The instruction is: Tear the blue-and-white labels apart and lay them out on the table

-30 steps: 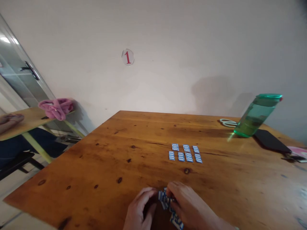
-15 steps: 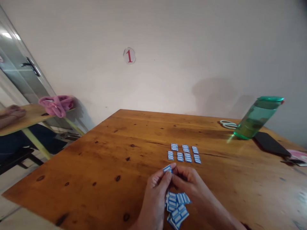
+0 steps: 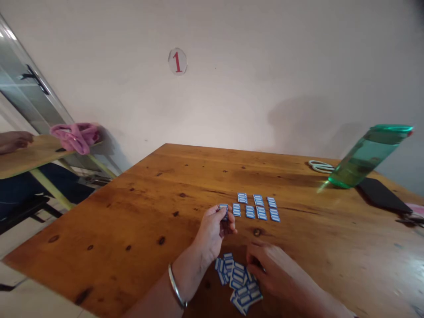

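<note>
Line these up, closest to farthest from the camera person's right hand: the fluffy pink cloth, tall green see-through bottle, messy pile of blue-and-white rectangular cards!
1. Card pile: just left of the right hand.
2. Green bottle: ahead, to the right.
3. Pink cloth: far off left.

The scene is moderately lit. A soft shadow [image 3: 298, 119] is cast on the wall [image 3: 238, 97], pale glare [image 3: 410, 269] is seen on the desk [image 3: 139, 216] at right, and the green bottle [image 3: 369, 159] is stretched by edge distortion.
</note>
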`<control>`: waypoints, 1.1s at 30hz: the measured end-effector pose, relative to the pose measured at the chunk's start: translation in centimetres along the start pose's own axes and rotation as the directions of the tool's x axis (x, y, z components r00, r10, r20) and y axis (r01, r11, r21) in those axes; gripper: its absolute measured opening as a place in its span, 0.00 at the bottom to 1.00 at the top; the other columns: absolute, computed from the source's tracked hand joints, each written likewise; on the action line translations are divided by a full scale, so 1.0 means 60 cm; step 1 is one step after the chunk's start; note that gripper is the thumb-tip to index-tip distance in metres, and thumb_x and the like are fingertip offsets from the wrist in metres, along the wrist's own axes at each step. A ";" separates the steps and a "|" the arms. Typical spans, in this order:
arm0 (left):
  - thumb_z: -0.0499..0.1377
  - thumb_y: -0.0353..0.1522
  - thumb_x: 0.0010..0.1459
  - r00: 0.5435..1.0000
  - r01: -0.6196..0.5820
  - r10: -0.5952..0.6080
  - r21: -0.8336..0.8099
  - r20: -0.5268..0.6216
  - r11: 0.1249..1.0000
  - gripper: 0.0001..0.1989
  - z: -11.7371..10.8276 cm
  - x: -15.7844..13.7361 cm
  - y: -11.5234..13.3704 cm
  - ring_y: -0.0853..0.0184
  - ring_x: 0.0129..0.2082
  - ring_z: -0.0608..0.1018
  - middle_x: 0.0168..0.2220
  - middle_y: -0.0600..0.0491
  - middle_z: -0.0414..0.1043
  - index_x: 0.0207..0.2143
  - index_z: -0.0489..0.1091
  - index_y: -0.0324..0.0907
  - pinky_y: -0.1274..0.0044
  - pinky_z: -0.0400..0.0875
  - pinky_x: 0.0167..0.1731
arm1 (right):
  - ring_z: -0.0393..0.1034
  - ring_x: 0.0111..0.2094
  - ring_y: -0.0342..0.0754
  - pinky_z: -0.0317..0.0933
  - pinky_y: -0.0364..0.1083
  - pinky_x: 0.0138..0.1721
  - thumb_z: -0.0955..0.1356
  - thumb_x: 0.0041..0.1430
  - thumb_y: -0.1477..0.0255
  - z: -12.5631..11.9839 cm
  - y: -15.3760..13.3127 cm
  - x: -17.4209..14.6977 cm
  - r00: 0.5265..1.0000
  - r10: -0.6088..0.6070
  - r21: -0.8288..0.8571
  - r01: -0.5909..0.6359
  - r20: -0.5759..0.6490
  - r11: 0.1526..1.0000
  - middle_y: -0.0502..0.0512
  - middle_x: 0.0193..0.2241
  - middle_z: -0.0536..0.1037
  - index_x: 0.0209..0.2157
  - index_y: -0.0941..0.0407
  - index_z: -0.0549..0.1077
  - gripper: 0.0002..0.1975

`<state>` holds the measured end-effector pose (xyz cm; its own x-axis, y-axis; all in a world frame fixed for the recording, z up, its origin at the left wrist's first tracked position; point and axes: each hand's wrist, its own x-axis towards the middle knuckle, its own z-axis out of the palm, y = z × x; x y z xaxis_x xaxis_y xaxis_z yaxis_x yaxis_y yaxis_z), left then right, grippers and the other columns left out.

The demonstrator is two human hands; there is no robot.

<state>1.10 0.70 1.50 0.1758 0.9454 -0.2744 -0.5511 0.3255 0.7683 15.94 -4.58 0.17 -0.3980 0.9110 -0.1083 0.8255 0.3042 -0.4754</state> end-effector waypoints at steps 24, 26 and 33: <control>0.48 0.30 0.60 0.996 0.075 -0.084 -0.308 -0.016 0.948 0.11 -0.012 0.003 0.008 0.64 0.33 0.78 0.31 0.41 0.75 0.30 0.66 0.32 0.74 0.71 0.37 | 0.64 0.24 0.43 0.51 0.40 0.24 0.62 0.51 0.78 0.002 -0.007 0.003 0.998 -0.064 0.057 0.064 0.002 0.996 0.49 0.23 0.72 0.23 0.56 0.68 0.07; 0.49 0.21 0.56 0.998 0.052 -0.063 -0.290 -0.027 0.956 0.07 -0.009 0.002 0.007 0.65 0.33 0.78 0.30 0.43 0.75 0.30 0.66 0.32 0.75 0.71 0.39 | 0.65 0.26 0.44 0.53 0.41 0.26 0.61 0.53 0.78 0.000 -0.002 0.010 0.995 -0.045 0.071 0.052 -0.087 0.996 0.50 0.24 0.72 0.24 0.56 0.67 0.08; 0.50 0.20 0.55 0.996 0.018 -0.038 -0.229 -0.084 0.973 0.09 -0.010 0.001 0.007 0.66 0.29 0.78 0.29 0.45 0.75 0.25 0.64 0.36 0.75 0.72 0.32 | 0.65 0.29 0.45 0.56 0.42 0.31 0.61 0.53 0.79 0.009 -0.007 0.023 0.978 -0.070 0.113 0.094 -0.195 0.989 0.52 0.27 0.71 0.27 0.56 0.67 0.06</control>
<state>0.40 0.87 1.44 0.1274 0.9275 -0.3515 -0.7198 0.3303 0.6106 14.81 -3.58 -0.24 -0.3696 0.9241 0.0973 0.7340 0.3546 -0.5793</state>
